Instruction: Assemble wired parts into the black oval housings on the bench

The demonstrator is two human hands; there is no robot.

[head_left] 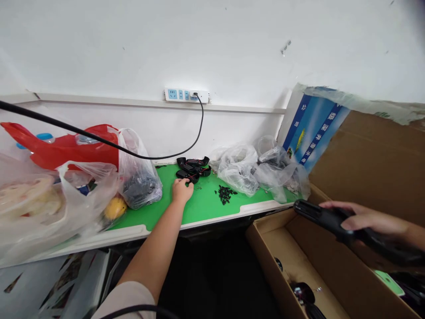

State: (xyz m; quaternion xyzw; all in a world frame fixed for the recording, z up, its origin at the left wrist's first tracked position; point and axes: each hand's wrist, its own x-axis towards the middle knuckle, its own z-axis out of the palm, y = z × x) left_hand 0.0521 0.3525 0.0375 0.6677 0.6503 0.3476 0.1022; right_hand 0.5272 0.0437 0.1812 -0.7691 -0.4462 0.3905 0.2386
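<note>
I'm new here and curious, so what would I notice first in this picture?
The bright green mat on the bench stands out first, with a small black pile on it. To its left is a big red bag. On the right, the right hand holds a long black part over a cardboard box, while the left hand touches black pieces on the mat.

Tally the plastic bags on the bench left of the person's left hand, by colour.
Red plastic bags: 1
Clear plastic bags: 2 (the clear bag of dark items and the clear bag of pale food)
Total: 3
</note>
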